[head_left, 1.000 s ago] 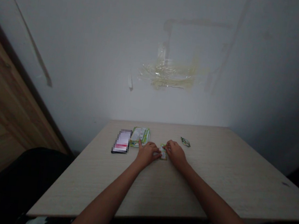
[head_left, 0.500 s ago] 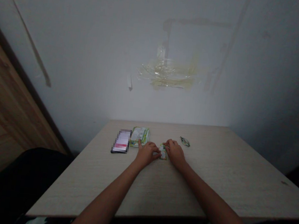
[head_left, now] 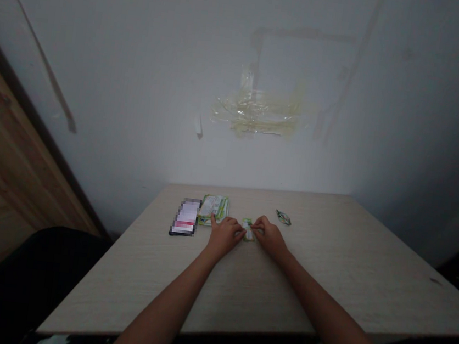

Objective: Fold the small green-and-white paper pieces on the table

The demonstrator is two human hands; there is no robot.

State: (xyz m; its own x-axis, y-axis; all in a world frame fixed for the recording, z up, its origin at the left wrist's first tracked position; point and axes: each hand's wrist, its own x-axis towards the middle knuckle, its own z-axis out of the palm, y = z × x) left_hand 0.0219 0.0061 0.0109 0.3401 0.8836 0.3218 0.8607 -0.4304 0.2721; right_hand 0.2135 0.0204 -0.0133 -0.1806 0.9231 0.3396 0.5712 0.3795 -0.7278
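A small green and white packet [head_left: 248, 231] lies on the table between my two hands. My left hand [head_left: 222, 236] is at its left edge, thumb and forefinger closed together on it, while an outer finger reaches out toward the larger packets. From the right, my right hand [head_left: 272, 237] pinches the packet's upper right part with bent fingers. Part of the packet is hidden under my fingertips. Just beyond my left hand sits a stack of larger green and white packets [head_left: 214, 208]. Another small, crumpled green packet [head_left: 283, 217] rests farther back on the right.
A phone [head_left: 185, 218] with a blurred-out screen lies left of the stack. The pale wooden table [head_left: 325, 277] meets a wall [head_left: 141, 73] bearing old tape [head_left: 261, 112]. A wooden door or panel [head_left: 5, 135] and a dark object [head_left: 36, 266] stand at the left.
My right hand's fingers have drawn closer together and slid slightly down along the packet, showing more of its top. The packet has shifted slightly left. My left hand has barely moved.
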